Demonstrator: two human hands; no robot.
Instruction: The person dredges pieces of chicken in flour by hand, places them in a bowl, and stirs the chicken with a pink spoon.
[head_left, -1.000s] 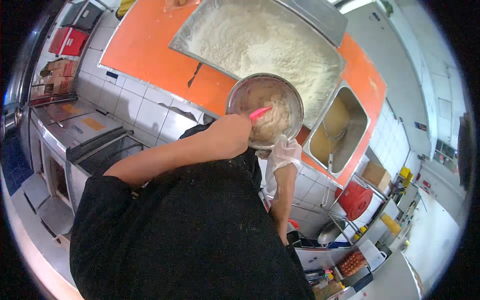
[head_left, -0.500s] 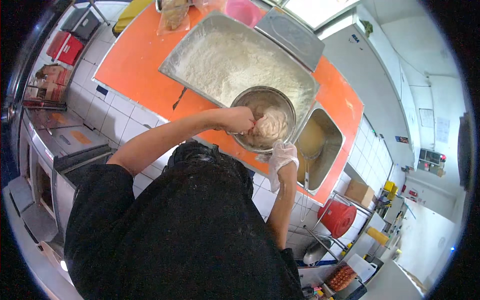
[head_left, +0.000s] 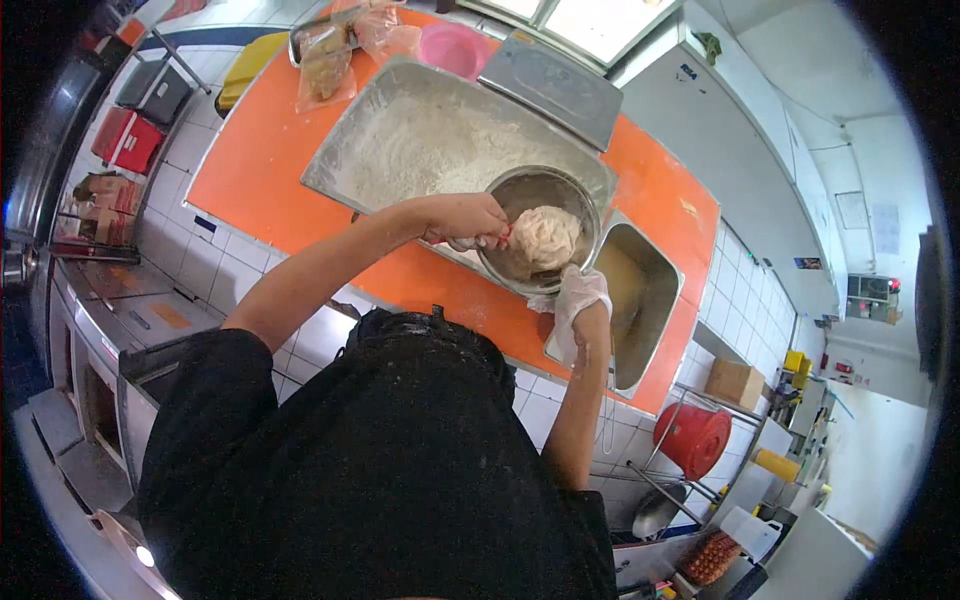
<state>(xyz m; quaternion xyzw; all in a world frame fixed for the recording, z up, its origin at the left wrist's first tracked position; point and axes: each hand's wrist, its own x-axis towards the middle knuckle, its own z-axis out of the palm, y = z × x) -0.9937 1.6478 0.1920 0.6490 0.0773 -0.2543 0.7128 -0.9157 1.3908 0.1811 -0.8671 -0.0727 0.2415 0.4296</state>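
A round metal bowl [head_left: 497, 262] is held over the near right part of a flour-filled metal tray [head_left: 330, 165]. Inside the bowl sits a pale, floury, lumpy mass [head_left: 545, 238] whose kind I cannot make out. My left hand [head_left: 468, 218], bare, is closed at the bowl's left rim, with a bit of red showing by its fingertips. A clear plastic glove covers my right hand [head_left: 582, 296], which grips the near right rim. Its fingertips are partly hidden.
Right of the bowl, a metal basin [head_left: 665, 275] holds cloudy yellowish liquid. Beyond the tray are a flat metal lid [head_left: 555, 85], a pink bowl [head_left: 455, 48] and a plastic bag of food [head_left: 325, 68]. All stand on an orange worktop [head_left: 245, 165].
Both hands have carried the bowl rightward and slightly away from me relative to the tray. The pale mass inside now looks rounder and more gathered. The whole view has shifted a little.
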